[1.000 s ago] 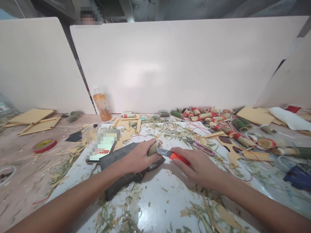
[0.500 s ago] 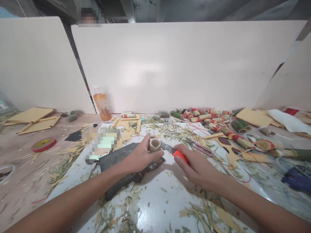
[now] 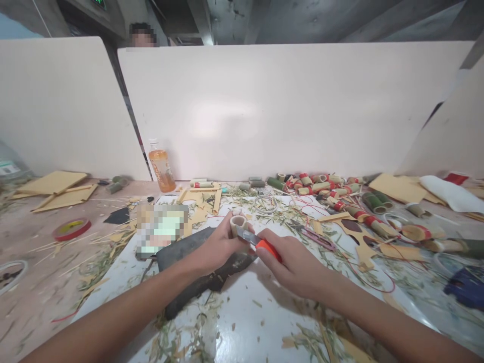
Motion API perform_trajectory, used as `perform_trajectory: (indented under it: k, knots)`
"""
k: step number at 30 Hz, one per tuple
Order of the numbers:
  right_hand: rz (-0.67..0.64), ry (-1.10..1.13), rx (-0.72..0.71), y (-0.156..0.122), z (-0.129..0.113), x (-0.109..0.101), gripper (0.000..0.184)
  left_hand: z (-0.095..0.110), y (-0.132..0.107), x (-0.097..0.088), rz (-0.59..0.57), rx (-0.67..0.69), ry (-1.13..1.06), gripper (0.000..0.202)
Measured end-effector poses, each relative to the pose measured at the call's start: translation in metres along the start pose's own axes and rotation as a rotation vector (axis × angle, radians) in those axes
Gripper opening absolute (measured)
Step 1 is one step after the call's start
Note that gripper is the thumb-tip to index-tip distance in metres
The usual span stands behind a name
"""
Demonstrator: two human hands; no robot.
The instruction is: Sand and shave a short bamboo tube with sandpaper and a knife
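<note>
My left hand (image 3: 221,244) is closed around a short bamboo tube (image 3: 238,221), whose open end faces up toward me. In my right hand (image 3: 287,259) is an orange-handled utility knife (image 3: 267,248). Its blade lies across the near side of the tube's rim, seemingly touching it. Part of the tube is hidden behind the blade and my fingers. Beneath my left hand a dark grey sheet (image 3: 181,262) lies on the white board (image 3: 242,322), among green and tan shavings.
A phone (image 3: 164,229) lies left of the sheet. Behind it stands a bottle of orange drink (image 3: 162,166). Red tape (image 3: 71,229) rests at the left. Several bamboo pieces with red bands (image 3: 321,186) are heaped at the back right, near a pink cutter (image 3: 319,238). A white partition (image 3: 295,111) closes off the back.
My right hand has moved left, bringing the knife blade from beside the tube onto its rim. The tube now tilts slightly differently in my left hand. The view has shifted a little.
</note>
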State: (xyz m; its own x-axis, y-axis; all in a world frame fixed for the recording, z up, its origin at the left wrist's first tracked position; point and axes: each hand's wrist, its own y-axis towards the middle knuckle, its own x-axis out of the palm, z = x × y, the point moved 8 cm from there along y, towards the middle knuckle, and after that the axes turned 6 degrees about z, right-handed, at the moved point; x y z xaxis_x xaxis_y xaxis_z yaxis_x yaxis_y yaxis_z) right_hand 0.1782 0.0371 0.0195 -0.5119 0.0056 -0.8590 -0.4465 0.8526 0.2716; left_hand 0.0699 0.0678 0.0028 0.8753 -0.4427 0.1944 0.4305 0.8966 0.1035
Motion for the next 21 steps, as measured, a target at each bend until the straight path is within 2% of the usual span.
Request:
perform_trajectory:
  k: [6,11,16,21]
  knots:
    - [0.006,0.032,0.003,-0.005,0.0028,0.0048,0.028,-0.0029,-0.0049,0.0038,-0.042,-0.024,0.017,0.05]
    - [-0.005,0.035,0.0,-0.0077,0.0018,0.0047,0.025,-0.0062,-0.0039,0.0011,0.007,0.003,0.151,0.043]
    - [-0.006,0.025,-0.01,-0.0101,0.0011,0.0047,0.026,-0.004,-0.0041,0.0042,-0.003,0.024,0.196,0.039]
    - [-0.005,0.007,0.014,-0.0105,0.0042,0.0044,0.029,-0.0076,-0.0045,-0.0012,0.12,0.0,0.246,0.038]
